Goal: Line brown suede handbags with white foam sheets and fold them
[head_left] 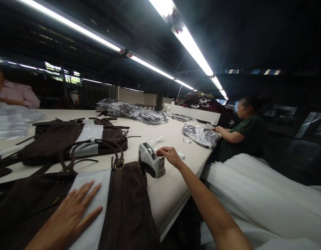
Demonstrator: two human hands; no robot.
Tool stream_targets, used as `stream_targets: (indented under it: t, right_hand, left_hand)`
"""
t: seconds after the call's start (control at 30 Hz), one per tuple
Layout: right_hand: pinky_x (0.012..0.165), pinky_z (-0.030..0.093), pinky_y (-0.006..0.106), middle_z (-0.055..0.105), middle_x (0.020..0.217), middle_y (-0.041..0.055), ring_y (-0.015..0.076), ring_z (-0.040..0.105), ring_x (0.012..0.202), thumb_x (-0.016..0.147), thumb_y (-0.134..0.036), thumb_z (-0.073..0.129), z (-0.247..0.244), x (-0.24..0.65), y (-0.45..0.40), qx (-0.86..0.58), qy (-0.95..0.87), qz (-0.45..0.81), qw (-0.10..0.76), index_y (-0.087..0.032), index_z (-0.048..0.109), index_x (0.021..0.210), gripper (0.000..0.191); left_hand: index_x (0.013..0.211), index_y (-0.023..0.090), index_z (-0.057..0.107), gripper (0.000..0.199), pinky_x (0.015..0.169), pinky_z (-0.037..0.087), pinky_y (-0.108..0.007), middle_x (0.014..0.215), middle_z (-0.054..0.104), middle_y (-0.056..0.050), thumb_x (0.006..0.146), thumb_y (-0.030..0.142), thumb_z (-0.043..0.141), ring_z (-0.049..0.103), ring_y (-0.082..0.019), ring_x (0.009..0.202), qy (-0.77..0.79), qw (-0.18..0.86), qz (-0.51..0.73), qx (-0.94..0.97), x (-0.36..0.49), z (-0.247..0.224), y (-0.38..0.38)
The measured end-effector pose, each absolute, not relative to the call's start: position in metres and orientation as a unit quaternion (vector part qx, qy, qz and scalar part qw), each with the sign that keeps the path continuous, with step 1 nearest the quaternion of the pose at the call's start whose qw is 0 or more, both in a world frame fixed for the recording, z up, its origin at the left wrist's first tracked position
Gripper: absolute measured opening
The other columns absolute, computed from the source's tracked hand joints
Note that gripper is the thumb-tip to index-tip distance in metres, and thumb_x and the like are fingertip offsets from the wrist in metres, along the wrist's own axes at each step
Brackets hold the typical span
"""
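Observation:
My left hand lies flat with its fingers spread on a white paper strip. That strip runs across a dark brown handbag, which lies on the table in front of me with its looped handles pointing away. My right hand reaches to a grey tape dispenser just past the bag. Thumb and forefinger are pinched on the tape at the dispenser; the clear tape itself barely shows. Beyond the first bag lies a second brown handbag, also wrapped with a white strip.
Bags in clear plastic lie farther back on the cream table. At right a co-worker handles another plastic-wrapped bag. A second person is at far left. White sheet material is heaped beside the table's right edge.

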State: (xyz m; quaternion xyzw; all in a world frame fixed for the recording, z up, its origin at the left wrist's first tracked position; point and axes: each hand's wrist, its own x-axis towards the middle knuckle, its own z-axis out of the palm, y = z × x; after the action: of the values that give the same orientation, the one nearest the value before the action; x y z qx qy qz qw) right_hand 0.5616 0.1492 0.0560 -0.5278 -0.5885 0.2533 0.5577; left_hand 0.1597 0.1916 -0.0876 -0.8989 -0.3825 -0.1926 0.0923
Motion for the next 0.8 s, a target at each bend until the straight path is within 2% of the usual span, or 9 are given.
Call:
stream_targets:
  t: [0.1, 0.17, 0.3, 0.43, 0.63, 0.8]
  right_hand:
    - [0.072, 0.051, 0.027, 0.066, 0.071, 0.0020, 0.0125, 0.061, 0.068, 0.080, -0.056, 0.060, 0.073, 0.560, 0.145, -0.521, -0.554, 0.210, 0.615, -0.016, 0.066, 0.079, 0.041]
    - [0.062, 0.049, 0.024, 0.062, 0.064, -0.0001, 0.0106, 0.058, 0.059, 0.080, -0.054, 0.061, 0.086, 0.560, 0.137, -0.528, -0.539, 0.211, 0.621, -0.016, 0.065, 0.078, 0.038]
    - [0.046, 0.041, 0.021, 0.057, 0.051, -0.0022, 0.0072, 0.048, 0.044, 0.074, -0.044, 0.068, 0.094, 0.558, 0.109, -0.590, -0.511, 0.274, 0.561, -0.014, 0.067, 0.070, 0.031]
    - [0.041, 0.037, 0.020, 0.058, 0.048, -0.0012, 0.0075, 0.048, 0.040, 0.073, -0.041, 0.067, 0.059, 0.552, 0.081, -0.640, -0.475, 0.300, 0.525, -0.014, 0.068, 0.067, 0.028]
    - [0.045, 0.040, 0.023, 0.060, 0.053, -0.0008, 0.0110, 0.052, 0.042, 0.080, -0.043, 0.057, -0.014, 0.550, 0.068, -0.667, -0.464, 0.254, 0.526, -0.017, 0.066, 0.071, 0.028]
    - [0.062, 0.043, 0.029, 0.059, 0.055, 0.0017, 0.0174, 0.058, 0.054, 0.087, -0.037, 0.052, -0.038, 0.563, 0.071, -0.741, -0.475, 0.043, 0.472, -0.023, 0.059, 0.061, 0.030]
  left_hand:
    - [0.150, 0.031, 0.020, 0.070, 0.117, 0.024, -0.051, 0.157, 0.025, -0.004, 0.089, 0.057, 0.042, 0.030, -0.026, 0.142, -0.383, 0.086, -0.198, -0.898, 0.160, -0.085, 0.190]
    - [0.150, 0.030, 0.022, 0.070, 0.117, 0.024, -0.051, 0.157, 0.027, -0.004, 0.089, 0.057, 0.043, 0.031, -0.027, 0.142, -0.385, 0.082, -0.197, -0.898, 0.161, -0.082, 0.188]
    - [0.150, 0.029, 0.021, 0.071, 0.117, 0.025, -0.052, 0.156, 0.027, -0.006, 0.089, 0.058, 0.042, 0.031, -0.027, 0.141, -0.389, 0.090, -0.186, -0.898, 0.162, -0.077, 0.186]
    - [0.150, 0.029, 0.020, 0.071, 0.117, 0.026, -0.051, 0.157, 0.026, -0.005, 0.089, 0.060, 0.040, 0.029, -0.026, 0.142, -0.389, 0.090, -0.179, -0.899, 0.162, -0.076, 0.185]
    - [0.150, 0.029, 0.020, 0.071, 0.117, 0.026, -0.051, 0.156, 0.026, -0.006, 0.089, 0.060, 0.039, 0.029, -0.026, 0.142, -0.392, 0.095, -0.169, -0.899, 0.163, -0.073, 0.184]
    - [0.149, 0.028, 0.024, 0.072, 0.117, 0.026, -0.051, 0.156, 0.026, -0.005, 0.088, 0.062, 0.039, 0.029, -0.027, 0.142, -0.406, 0.076, -0.154, -0.898, 0.167, -0.061, 0.177]
